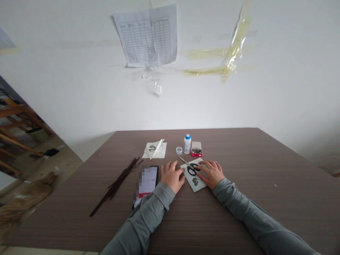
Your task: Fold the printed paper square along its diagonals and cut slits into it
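My left hand point(172, 176) lies palm down on the table, fingers apart, between the phone and a printed sheet of paper point(196, 184). On that sheet rests a pair of scissors point(191, 170) with black handles, its blades pointing to the back left. My right hand point(212, 173) is spread over the sheet's right edge, its fingertips at the scissors' handles without closing round them. The phone point(153, 177), its screen lit, lies just left of my left hand and is partly covered by my left sleeve.
Behind the scissors stand a small clear cup point(179, 151), a white bottle with a blue cap point(187, 144) and an open red box point(196, 150) of small metal pieces. Folded paper point(159, 151) lies at the back left. Thin dark sticks point(119, 184) lie left of the phone. A white wall point(212, 106) rises behind the table.
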Action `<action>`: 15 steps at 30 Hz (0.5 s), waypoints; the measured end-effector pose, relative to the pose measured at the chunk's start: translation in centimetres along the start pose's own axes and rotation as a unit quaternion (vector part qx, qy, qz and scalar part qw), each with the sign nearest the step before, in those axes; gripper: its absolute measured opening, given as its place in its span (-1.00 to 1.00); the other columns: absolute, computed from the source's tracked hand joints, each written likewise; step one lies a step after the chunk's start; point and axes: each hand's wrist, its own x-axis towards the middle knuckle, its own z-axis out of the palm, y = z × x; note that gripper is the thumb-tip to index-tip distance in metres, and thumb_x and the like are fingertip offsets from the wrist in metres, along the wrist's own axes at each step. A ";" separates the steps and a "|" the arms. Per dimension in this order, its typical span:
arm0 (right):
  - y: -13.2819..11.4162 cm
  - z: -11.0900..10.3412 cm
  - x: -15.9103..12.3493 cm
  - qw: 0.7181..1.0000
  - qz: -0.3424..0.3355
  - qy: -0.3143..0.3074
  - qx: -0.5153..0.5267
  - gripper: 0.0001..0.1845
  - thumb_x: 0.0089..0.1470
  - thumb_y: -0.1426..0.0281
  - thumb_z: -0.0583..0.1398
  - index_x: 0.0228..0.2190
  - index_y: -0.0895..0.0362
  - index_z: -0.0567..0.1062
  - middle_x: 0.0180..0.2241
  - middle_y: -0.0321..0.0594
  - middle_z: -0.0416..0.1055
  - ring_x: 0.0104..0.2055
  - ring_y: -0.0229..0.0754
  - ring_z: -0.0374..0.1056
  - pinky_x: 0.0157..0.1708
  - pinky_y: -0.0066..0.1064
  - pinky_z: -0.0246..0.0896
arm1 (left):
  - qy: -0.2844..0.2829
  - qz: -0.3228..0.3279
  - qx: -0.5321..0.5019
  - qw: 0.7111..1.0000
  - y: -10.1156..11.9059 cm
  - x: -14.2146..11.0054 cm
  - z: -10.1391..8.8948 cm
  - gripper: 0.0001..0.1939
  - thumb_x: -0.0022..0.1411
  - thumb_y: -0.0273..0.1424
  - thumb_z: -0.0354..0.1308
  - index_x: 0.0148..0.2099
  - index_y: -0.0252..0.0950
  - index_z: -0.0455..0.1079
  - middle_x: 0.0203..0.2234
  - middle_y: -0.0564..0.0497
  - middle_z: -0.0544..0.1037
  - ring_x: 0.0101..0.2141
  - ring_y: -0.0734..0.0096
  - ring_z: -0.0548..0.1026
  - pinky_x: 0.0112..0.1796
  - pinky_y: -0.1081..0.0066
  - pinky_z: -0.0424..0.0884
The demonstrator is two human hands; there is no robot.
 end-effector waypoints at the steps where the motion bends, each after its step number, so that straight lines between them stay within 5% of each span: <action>1: 0.1 0.1 0.1 1.000 0.006 -0.002 -0.001 -0.59 0.62 0.29 0.31 0.25 -0.20 0.91 0.38 -0.13 0.85 0.50 0.28 0.64 0.69 0.39 0.41 | 0.003 0.001 -0.001 1.000 0.0 0.0 0.0 -0.67 0.60 -0.35 0.46 0.26 0.06 0.93 0.65 -0.16 0.67 0.65 -0.45 0.50 0.67 -0.60 0.39; 8: 1.3 0.1 0.5 0.998 0.055 0.014 -0.021 -0.64 0.69 0.26 0.27 0.04 -0.13 0.93 0.32 -0.10 0.87 0.48 0.29 0.62 0.73 0.54 0.23 | 0.002 0.007 -0.003 1.000 0.0 0.0 -0.4 -0.83 0.56 -0.32 0.56 0.13 -0.07 0.91 0.65 -0.23 0.67 0.68 -0.55 0.48 0.70 -0.67 0.29; 15: 1.1 0.7 0.5 0.997 0.053 0.045 -0.020 -0.66 0.60 0.27 0.32 0.13 -0.11 0.93 0.20 -0.04 0.91 0.37 0.31 0.69 0.68 0.43 0.30 | -0.036 0.029 -0.032 0.998 0.2 -0.2 -0.9 -0.52 0.54 -0.37 0.57 0.43 -0.02 0.83 0.71 -0.21 0.61 0.73 -0.55 0.42 0.71 -0.73 0.26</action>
